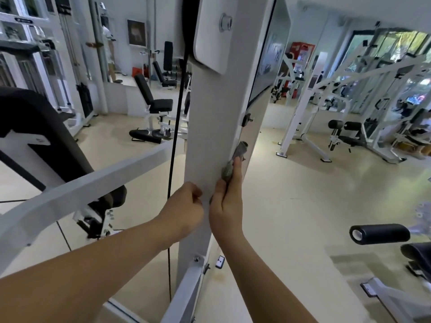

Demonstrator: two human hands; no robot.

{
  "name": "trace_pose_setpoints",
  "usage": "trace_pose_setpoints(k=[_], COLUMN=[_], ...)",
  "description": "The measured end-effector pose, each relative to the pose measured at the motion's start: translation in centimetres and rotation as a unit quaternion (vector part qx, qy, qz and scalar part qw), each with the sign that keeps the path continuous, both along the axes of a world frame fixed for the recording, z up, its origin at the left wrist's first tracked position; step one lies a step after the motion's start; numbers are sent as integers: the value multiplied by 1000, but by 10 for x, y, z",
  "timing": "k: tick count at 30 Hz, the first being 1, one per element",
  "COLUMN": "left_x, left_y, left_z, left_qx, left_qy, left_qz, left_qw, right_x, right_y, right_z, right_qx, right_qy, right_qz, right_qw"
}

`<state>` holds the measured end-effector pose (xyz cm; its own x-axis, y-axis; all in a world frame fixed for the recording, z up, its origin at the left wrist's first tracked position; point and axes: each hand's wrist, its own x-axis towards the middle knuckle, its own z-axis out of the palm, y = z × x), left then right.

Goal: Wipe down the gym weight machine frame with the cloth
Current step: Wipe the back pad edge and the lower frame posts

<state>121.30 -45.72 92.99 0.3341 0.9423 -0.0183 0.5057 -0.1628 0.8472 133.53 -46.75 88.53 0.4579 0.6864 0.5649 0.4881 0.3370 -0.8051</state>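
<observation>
Cloth [235, 159] is the thing we have to manage, and it sits bunched against the right edge of the machine's white upright [210, 124], about halfway between the black knob [246, 118] above and the bolted foot [197, 258] below. Our right hand [227, 206] grips it, thumb lying up the front face and fingers wrapped out of sight behind the edge, so the grey wad shows only above the hand. It looks soft, light and limp. We judge it will fold wherever pressed and take the corner of the post easily, but it could slip out of a loose grip or snag on the knob. Keeping most of it balled in the palm, with a flat pad under the fingers, seems the best hold.

Our left hand [186, 206] is curled at the post's left edge, just beside the right. We cannot tell whether it clasps the edge, pinches something or only braces.

The frame itself is rigid painted steel, smooth and probably slick, and it will not move under pressure, so we can lean on it. The black cable [177, 113] hanging close beside the upright on the left is best kept clear of the cloth.
</observation>
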Motion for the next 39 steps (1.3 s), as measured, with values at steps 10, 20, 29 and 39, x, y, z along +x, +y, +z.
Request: trace_pose_setpoints(k=[10,20,29,39], left_x=[10,16,22,24], left_y=[-13,-10,-5,-5], left_z=[-57,-69,-94,-94], left_qx=[-21,3,1,-59], left_qy=[27,36,-25,52], left_qz=[26,26,101,72], left_qw=[999,999,995,994], right_x=[0,4,20,36], right_y=[-26,-35,-10,-51], right_z=[-128,-142,-83,-181], right_qx=[-203,-212,-135,-359], right_qy=[50,27,25,9], right_qz=[34,54,37,154], right_qw=[977,975,990,921])
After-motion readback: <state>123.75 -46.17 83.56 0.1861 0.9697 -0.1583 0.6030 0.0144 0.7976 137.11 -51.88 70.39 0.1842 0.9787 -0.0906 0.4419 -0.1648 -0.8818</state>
